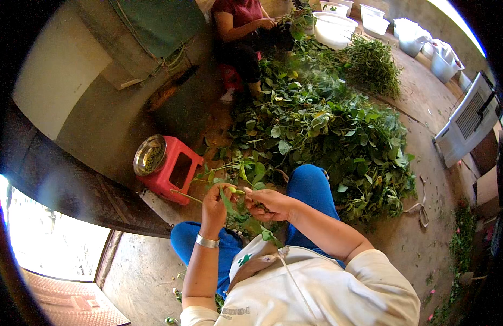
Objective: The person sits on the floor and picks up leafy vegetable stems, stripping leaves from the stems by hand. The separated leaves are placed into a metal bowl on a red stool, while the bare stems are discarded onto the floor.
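Note:
My left hand (216,199), a silver band around its wrist, grips a leafy green bean-plant stem (229,203). Between my two hands shows a yellow-green pod (234,190). My right hand (269,203) meets it with thumb and fingers pinched at its right end; the curled fingers hide what else may lie in the palm. More stems and leaves (257,173) spread just beyond my fingertips, with another pod (243,172) hanging among them. Both hands are above my lap, between my blue-trousered knees.
A metal bowl (163,148) holding small green pieces sits on a red plastic stool (186,167). A large heap of bean plants (329,122) covers the floor ahead. Another person (239,24) sits beyond it. White tubs (335,30) and a white fan-like appliance (467,118) stand right.

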The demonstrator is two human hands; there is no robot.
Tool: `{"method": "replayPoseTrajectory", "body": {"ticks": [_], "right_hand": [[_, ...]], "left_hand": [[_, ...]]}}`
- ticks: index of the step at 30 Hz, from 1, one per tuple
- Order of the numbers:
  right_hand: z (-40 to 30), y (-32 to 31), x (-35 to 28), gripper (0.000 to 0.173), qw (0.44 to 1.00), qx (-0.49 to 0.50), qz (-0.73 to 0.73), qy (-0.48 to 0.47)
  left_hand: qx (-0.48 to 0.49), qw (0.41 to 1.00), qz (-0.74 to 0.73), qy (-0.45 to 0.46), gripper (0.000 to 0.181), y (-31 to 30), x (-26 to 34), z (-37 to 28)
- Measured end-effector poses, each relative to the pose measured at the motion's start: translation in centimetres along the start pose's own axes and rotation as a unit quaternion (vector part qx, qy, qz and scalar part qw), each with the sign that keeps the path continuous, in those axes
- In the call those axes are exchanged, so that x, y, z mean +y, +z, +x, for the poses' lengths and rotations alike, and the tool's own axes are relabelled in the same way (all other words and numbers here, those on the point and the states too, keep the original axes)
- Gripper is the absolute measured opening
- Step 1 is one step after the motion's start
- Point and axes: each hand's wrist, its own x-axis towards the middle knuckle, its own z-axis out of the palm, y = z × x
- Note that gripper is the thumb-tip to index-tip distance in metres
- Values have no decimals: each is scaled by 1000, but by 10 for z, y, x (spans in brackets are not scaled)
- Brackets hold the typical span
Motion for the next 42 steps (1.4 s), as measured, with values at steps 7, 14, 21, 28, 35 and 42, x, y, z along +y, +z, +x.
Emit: {"method": "replayPoseTrajectory", "body": {"ticks": [7,14,21,28,35,42], "right_hand": [[-1,10,0,26,995,12,-63,-79],[0,11,2,11,996,-18,-8,-91],[8,2,14,10,993,-20,19,-113],[13,29,18,9,949,82,-155,-261],[15,19,12,22,937,90,-246,-230],[19,18,20,27,927,124,-255,-247]], "left_hand": [[-55,992,97,67,8,-7,0,-8],[-66,987,114,90,13,-9,5,-10],[-45,985,117,115,7,-3,13,-12],[41,996,-85,-5,10,10,-3,-14],[-38,981,-170,-83,12,7,-11,-14],[55,995,-71,-39,5,18,-11,-17]]}}
